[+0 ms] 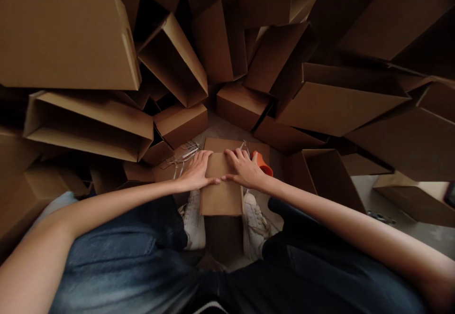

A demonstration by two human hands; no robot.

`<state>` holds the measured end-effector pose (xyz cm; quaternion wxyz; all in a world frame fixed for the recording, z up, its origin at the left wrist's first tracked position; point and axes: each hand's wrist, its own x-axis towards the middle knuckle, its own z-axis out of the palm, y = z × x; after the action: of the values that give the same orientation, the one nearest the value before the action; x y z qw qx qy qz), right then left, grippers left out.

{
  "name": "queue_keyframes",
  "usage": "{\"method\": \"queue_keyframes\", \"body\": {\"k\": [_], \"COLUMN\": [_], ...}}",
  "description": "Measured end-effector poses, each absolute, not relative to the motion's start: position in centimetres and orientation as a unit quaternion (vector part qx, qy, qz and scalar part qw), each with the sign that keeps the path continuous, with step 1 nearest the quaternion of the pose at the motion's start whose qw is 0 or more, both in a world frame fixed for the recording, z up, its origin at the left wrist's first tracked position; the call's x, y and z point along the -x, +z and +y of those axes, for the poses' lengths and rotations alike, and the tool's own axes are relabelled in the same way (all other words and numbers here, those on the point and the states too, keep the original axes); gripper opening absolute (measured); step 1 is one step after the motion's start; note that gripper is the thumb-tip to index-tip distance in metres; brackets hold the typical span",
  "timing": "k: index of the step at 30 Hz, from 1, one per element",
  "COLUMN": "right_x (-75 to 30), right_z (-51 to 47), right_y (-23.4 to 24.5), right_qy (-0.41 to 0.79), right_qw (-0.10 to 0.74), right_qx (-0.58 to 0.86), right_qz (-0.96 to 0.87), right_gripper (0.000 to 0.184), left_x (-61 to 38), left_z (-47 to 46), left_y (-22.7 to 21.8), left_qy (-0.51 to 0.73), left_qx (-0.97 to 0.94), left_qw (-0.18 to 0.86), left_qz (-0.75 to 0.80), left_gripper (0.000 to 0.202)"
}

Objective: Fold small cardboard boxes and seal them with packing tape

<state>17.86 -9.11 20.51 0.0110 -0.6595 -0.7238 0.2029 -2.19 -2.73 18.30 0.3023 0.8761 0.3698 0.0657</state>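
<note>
A small brown cardboard box [221,198] stands on the floor between my white shoes. My left hand [195,171] lies flat on its left top flap, fingers stretched out. My right hand [243,168] rests on the right flap, fingers spread, thumb tip meeting my left thumb over the middle seam. Both hands press down on the flaps. An orange tape dispenser [263,163] lies just behind my right hand, partly hidden by it. Clear tape strips [182,156] shine on a flat carton left of my left hand.
Piles of open and folded cardboard boxes [88,124] wall in the space on the left, back and right. An open box [327,176] stands close on the right. My knees in blue jeans [135,257] fill the foreground. Bare grey floor [419,231] shows at the right.
</note>
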Motion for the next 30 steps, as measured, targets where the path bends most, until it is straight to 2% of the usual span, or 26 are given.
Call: {"method": "queue_keyframes", "body": {"k": [5, 7, 10, 12, 17, 22, 24, 27, 30], "right_x": [-17.8, -17.7, -17.3, -17.1, -16.8, -17.2, -17.3, -16.8, -15.7], "right_z": [-9.2, -9.5, -9.9, -10.2, -10.3, -10.0, -10.0, -10.3, -11.0], "right_y": [20.6, 20.5, 20.0, 19.6, 19.2, 19.4, 19.8, 20.6, 21.0], "right_qy": [0.209, 0.213, 0.211, 0.198, 0.187, 0.196, 0.192, 0.161, 0.147], "right_qw": [0.011, 0.005, -0.015, -0.021, -0.029, -0.026, -0.038, -0.037, -0.022], "right_qx": [0.657, 0.646, 0.631, 0.629, 0.636, 0.629, 0.628, 0.604, 0.567], "right_qz": [-0.724, -0.733, -0.746, -0.752, -0.748, -0.752, -0.753, -0.78, -0.811], "right_gripper": [0.073, 0.092, 0.132, 0.143, 0.145, 0.136, 0.131, 0.126, 0.135], "left_x": [2.3, 2.3, 2.3, 2.3, 2.4, 2.4, 2.4, 2.5, 2.5], "left_z": [-2.6, -2.6, -2.7, -2.8, -2.9, -3.1, -3.1, -3.1, -3.1], "left_y": [18.1, 18.0, 17.8, 17.8, 18.1, 17.9, 17.8, 17.9, 18.2], "left_qy": [0.077, 0.076, 0.071, 0.07, 0.06, 0.038, 0.031, 0.017, 0.009], "left_qx": [-0.876, -0.875, -0.875, -0.875, -0.874, -0.886, -0.889, -0.891, -0.891], "left_qw": [0.306, 0.306, 0.305, 0.302, 0.293, 0.272, 0.268, 0.271, 0.277], "left_qz": [0.366, 0.368, 0.37, 0.372, 0.383, 0.373, 0.371, 0.364, 0.36], "left_gripper": [0.085, 0.084, 0.086, 0.087, 0.091, 0.131, 0.139, 0.139, 0.136]}}
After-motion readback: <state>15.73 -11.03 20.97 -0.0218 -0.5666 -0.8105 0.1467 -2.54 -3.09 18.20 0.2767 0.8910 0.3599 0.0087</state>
